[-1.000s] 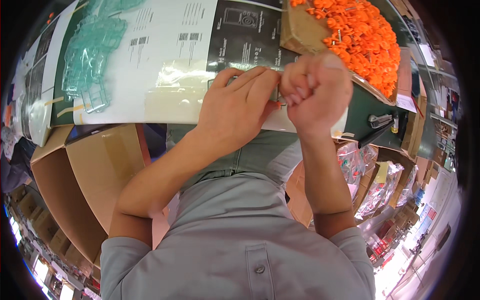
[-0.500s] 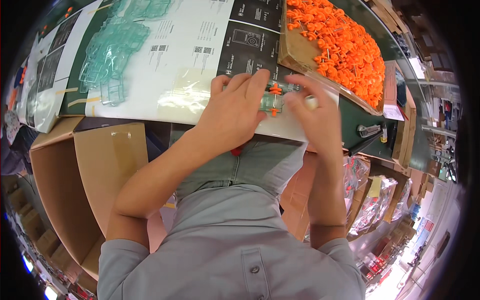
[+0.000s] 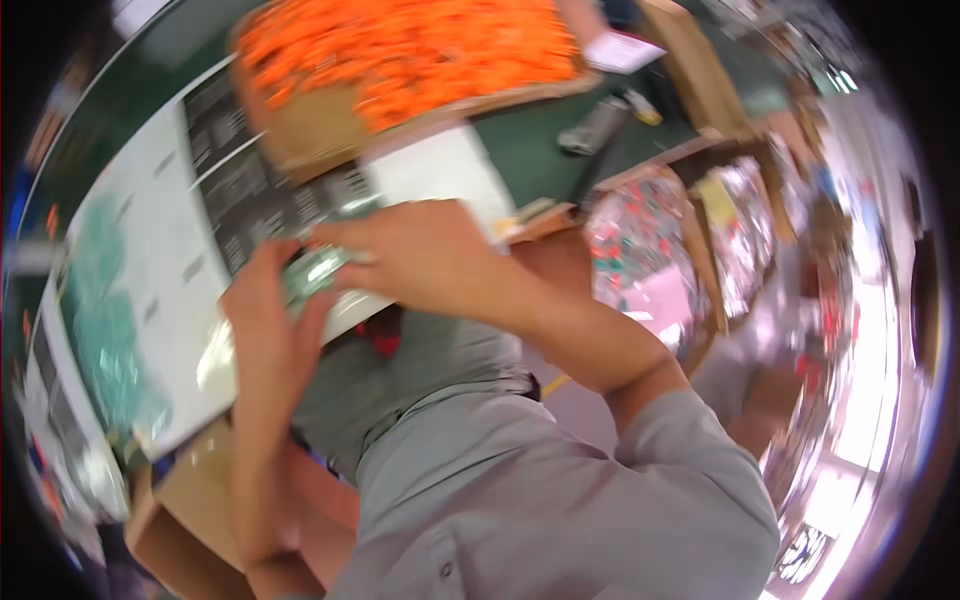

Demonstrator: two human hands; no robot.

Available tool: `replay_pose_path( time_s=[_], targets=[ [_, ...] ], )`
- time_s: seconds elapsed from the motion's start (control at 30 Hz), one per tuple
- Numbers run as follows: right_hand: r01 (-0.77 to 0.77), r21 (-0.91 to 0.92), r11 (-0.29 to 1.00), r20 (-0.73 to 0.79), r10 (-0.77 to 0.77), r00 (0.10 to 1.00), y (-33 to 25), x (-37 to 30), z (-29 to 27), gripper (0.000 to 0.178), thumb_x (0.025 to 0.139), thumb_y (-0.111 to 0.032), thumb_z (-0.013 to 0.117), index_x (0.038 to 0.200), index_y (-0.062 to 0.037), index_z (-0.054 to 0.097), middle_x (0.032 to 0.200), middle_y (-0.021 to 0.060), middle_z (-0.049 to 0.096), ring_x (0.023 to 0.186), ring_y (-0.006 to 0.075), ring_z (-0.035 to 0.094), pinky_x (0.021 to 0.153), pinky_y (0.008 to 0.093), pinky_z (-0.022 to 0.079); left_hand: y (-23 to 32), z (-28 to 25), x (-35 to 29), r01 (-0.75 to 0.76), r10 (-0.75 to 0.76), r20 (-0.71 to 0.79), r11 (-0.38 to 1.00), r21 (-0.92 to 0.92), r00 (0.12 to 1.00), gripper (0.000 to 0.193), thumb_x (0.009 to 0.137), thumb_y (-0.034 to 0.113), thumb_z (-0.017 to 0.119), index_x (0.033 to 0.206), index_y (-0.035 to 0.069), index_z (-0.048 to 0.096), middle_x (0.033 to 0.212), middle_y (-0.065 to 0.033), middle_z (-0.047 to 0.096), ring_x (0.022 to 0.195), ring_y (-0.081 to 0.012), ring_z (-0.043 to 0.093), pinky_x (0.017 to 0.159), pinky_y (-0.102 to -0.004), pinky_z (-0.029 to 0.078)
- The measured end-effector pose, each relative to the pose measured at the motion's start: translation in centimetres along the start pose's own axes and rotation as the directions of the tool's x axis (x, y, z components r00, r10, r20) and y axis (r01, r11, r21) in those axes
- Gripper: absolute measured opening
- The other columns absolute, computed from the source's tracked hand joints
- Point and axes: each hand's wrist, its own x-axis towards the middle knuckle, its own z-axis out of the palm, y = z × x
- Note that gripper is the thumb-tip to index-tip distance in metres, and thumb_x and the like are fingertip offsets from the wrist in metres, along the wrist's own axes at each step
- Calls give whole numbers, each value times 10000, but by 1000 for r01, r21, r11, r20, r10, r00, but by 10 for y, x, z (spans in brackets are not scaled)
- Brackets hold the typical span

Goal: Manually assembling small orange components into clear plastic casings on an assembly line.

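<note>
Between my two hands is a shiny, clear greenish plastic piece [image 3: 312,274], smeared by motion, so its details are lost. My left hand [image 3: 268,315] has its thumb and fingers closed on the piece's near left side. From the right, my right hand [image 3: 430,258] pinches its other side with thumb and fingertips. The piece is above the near edge of the printed sheet [image 3: 165,270]. More clear green plastic pieces [image 3: 110,320] lie in a heap on the sheet's left part.
A shallow cardboard tray [image 3: 318,135] of small orange parts [image 3: 430,60] stands beyond my hands. A grey tool [image 3: 595,125] lies on the green table [image 3: 535,155]. Boxes with bagged parts [image 3: 645,240] stand at the right; an open carton [image 3: 190,500] is at the lower left.
The view has swung to the right and blurred. The green piece lay on the sheet with orange parts on it; now both hands grip a green piece. My right hand has closed.
</note>
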Motion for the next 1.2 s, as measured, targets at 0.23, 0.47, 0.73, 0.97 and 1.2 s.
replay_pose_path(
  time_s=[0.23,0.47,0.73,0.97,1.2],
  targets=[
    [-117,18,993,-121,118,986,32,-36,4,324,948,-370,609,1216,-210,695,1014,79,739,935,291,716,768,442,567,-13,-62,39,-29,-31,319,983,179,947,601,788,86,767,1318,16,491,1229,-193,653,1132,-414,597,992,-491,425],
    [6,420,908,-247,108,963,60,-45,0,186,920,-226,671,1038,-95,730,975,112,738,910,252,724,803,378,567,-107,-114,185,-146,100,109,764,629,989,724,837,123,752,1466,84,395,1376,-165,596,1286,-402,544,1072,-486,414],
    [268,564,781,-377,-45,925,87,-35,16,259,939,-314,671,1069,-96,721,971,128,736,912,310,702,811,410,550,-178,-118,232,-232,146,329,943,239,933,713,916,117,621,1543,-37,319,1551,-221,428,1452,-359,392,1212,-429,278],
    [29,638,770,-222,147,964,73,-59,-5,282,921,-355,663,1044,-109,726,963,118,741,908,338,695,807,429,542,-254,-183,135,-384,100,374,107,917,922,713,930,503,658,1431,34,464,1389,-159,510,1258,-343,492,1059,-444,409],
    [118,579,807,-228,21,974,75,-40,4,231,931,-279,658,1060,-93,699,976,135,723,903,324,700,797,420,549,-223,-232,-69,375,-312,-243,491,786,918,706,975,428,670,1518,44,432,1535,-217,456,1429,-382,413,1172,-468,352]
  ],
)
